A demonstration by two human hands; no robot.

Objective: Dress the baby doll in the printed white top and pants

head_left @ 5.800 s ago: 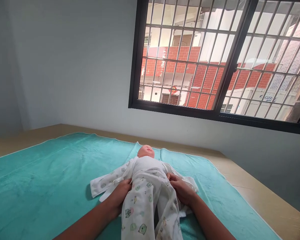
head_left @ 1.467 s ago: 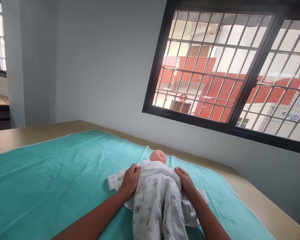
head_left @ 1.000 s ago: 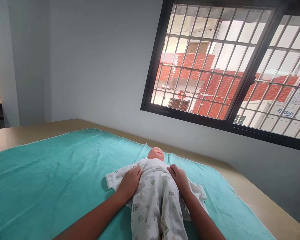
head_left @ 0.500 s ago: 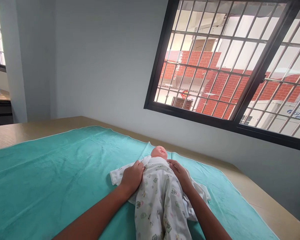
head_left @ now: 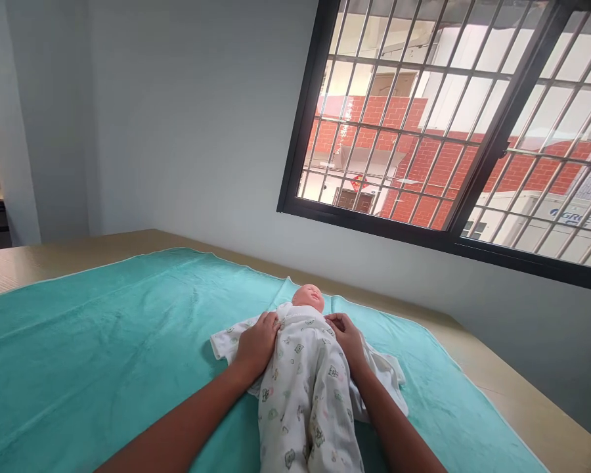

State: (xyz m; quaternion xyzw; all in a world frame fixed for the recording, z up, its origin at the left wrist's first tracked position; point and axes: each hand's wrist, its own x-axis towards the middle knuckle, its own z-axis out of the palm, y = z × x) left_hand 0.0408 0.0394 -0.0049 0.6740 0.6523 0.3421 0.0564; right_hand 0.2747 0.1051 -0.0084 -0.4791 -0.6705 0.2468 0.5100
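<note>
On a teal blanket (head_left: 103, 355) spread over a pale wooden worktop (head_left: 517, 401), a doll (head_left: 308, 297) lies on its back, its head toward the far edge near the wall (head_left: 177, 118). White trousers (head_left: 300, 374) printed with small green, pink and dark animal figures cover the doll from high on the torso downward; the two legs run side by side toward the viewer and pass out of view at the bottom. A strip of plain white cloth shows between the waistband (head_left: 303, 315) and the head.

The left hand (head_left: 257, 341) rests against one side of the waist, its fingers bent and close together, tips at the waistband; its thumb is hidden, so I cannot tell whether they grip the cloth. The right hand (head_left: 347, 336) is at the opposite side, fingers curled narrow on the edge of the waistband.

Around the torso, a white printed top (head_left: 226, 338) lies spread out: one sleeve stretches flat past the left hand, while rumpled white cloth fans out beside the right forearm.

Behind, a dark-framed window (head_left: 414, 226) with metal bars looks out on red brickwork (head_left: 426, 167) and a white unit (head_left: 546, 220) with blue lettering. A grey pillar (head_left: 49, 118) stands at the left, and part of another surface shows beyond it.
</note>
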